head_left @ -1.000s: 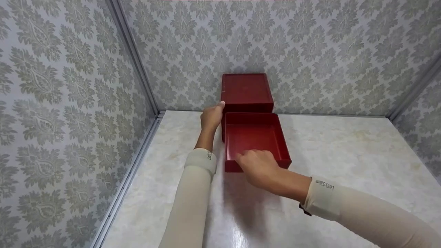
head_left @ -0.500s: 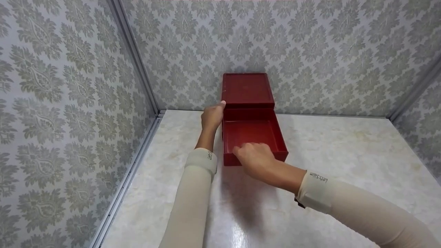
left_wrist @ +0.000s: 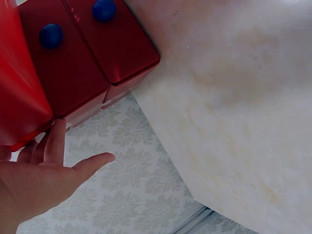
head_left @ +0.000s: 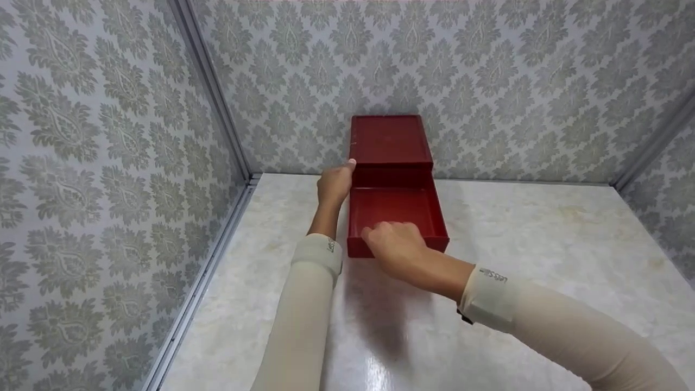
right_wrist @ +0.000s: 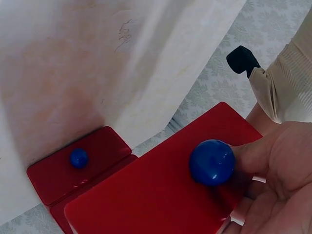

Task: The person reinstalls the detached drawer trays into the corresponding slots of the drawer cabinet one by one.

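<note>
A small red drawer cabinet (head_left: 391, 138) stands against the back wall in the head view. A red drawer (head_left: 397, 209) sticks out toward me from its top, and nothing shows inside. My right hand (head_left: 395, 247) grips the drawer's front wall. In the right wrist view, the thumb lies against the blue knob (right_wrist: 212, 162), with fingers around the panel's edge. My left hand (head_left: 334, 184) rests on the cabinet's left side; in the left wrist view its fingers touch the side and its thumb sticks out straight. Below the drawer, two other red drawer fronts (left_wrist: 68, 68) show blue knobs.
A pale marbled tabletop (head_left: 543, 255) runs to the patterned back wall (head_left: 488, 81). Another patterned wall (head_left: 81, 190) rises at the left, with a grey metal rail (head_left: 187, 293) along its foot. The drawer's shadow falls on the table in front.
My right hand and the drawer have moved away from me toward the cabinet. The drawer's back end has gone in under the cabinet's top. My left hand has stayed in place.
</note>
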Demonstrator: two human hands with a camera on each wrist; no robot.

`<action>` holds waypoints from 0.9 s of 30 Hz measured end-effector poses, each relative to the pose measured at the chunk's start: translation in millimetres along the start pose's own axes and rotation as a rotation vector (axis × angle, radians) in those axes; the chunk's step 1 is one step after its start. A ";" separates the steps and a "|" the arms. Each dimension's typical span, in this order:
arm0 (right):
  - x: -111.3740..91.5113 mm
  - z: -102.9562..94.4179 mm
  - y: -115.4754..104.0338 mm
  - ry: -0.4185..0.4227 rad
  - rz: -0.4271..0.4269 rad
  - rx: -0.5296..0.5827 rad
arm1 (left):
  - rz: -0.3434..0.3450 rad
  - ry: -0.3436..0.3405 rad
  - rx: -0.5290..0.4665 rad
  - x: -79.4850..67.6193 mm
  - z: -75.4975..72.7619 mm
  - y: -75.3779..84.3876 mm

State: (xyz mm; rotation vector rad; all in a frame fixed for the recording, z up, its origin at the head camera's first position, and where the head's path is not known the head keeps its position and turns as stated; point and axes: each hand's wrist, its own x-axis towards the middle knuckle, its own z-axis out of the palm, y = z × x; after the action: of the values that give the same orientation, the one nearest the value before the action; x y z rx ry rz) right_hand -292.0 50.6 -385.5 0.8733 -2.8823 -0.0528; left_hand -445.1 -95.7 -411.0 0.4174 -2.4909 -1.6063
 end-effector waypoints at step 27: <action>21.0 16.4 22.0 0.174 0.023 -0.072 | -0.031 0.000 -0.007 0.7 -0.2 1.3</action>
State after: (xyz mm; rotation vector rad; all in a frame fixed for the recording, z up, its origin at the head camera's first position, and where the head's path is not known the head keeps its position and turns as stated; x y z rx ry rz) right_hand -323.5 57.2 -397.8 0.7899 -2.7106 -0.0744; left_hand -445.9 -95.5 -409.8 0.4570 -2.4895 -1.6256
